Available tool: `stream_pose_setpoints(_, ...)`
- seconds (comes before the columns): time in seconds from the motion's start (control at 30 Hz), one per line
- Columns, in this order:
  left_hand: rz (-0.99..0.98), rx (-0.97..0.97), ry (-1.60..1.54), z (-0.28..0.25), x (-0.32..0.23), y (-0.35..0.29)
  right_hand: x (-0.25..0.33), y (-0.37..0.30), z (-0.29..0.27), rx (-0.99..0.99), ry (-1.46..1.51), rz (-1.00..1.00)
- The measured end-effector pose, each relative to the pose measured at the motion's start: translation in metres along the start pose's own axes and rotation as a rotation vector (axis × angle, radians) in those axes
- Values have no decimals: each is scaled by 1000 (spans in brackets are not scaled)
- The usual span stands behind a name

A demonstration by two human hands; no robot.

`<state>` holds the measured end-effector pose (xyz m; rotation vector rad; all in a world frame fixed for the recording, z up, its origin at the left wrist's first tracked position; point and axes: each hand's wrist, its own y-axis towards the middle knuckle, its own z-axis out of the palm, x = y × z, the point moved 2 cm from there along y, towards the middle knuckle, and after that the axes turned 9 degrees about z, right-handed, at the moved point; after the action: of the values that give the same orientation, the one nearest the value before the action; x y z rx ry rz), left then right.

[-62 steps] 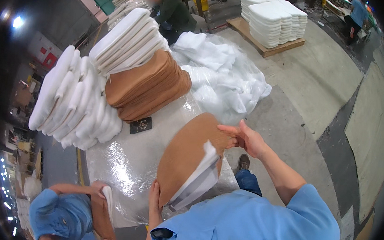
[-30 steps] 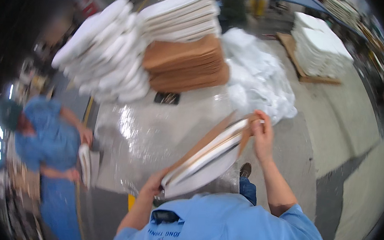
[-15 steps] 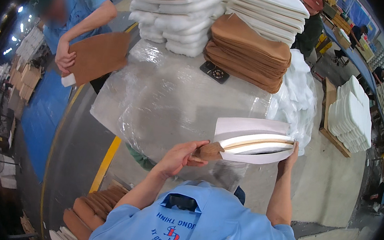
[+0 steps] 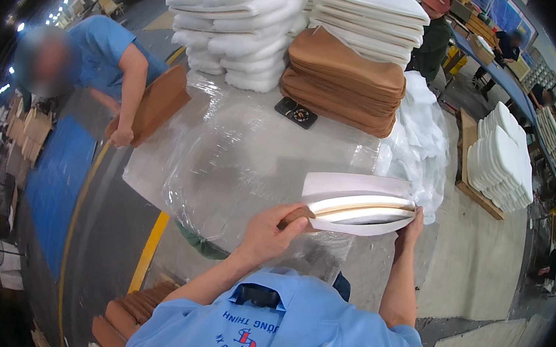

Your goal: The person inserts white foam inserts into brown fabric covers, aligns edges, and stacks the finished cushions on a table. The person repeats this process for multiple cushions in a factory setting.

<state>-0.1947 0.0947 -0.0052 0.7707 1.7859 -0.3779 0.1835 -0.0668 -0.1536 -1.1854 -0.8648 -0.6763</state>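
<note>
The left hand (image 4: 272, 229) was closed on the brown left end of a cushion (image 4: 362, 207), its thumb along the near edge. The right hand (image 4: 411, 226) gripped the cushion's other end, though how its fingers lay was partly hidden. In the head view, the cushion was held crosswise in front of the person's blue shirt (image 4: 278, 325), above the near side of a table (image 4: 238, 170) covered in clear plastic. Its open edge faced up, showing white padding with a tan layer between, and a pale flap spread on either side.

Farther back on the table, a dark phone (image 4: 296, 113) lay just beside a stack of brown covers (image 4: 345, 80). White pads (image 4: 370, 23) were piled behind the covers, and a taller pile of puffy white padding (image 4: 234, 34) stood to their left. Crumpled clear plastic (image 4: 419, 146) lay right of the covers. On the left, a co-worker (image 4: 113, 60) in blue held a brown piece (image 4: 160, 107).
</note>
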Motion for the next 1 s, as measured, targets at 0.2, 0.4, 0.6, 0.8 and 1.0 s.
stream_pose_setpoints(0.2, -154, -89, -5, -9, 27, 9, 11, -12, 6, -68, -257, -22)
stream_pose_setpoints(0.4, -143, 190, 21, -21, 65, -1, 5, -3, 18, 64, -84, -19)
stream_pose_setpoints(0.6, -179, 681, 128, -7, 32, -9, -85, -44, 3, 63, -193, 304)
stream_pose_setpoints(0.8, -93, 320, -341, 21, 63, -10, -116, -112, 47, 186, -566, -103)
stream_pose_setpoints(1.0, -383, 37, -905, 41, 50, -6, -55, -108, 79, 258, -611, -276)
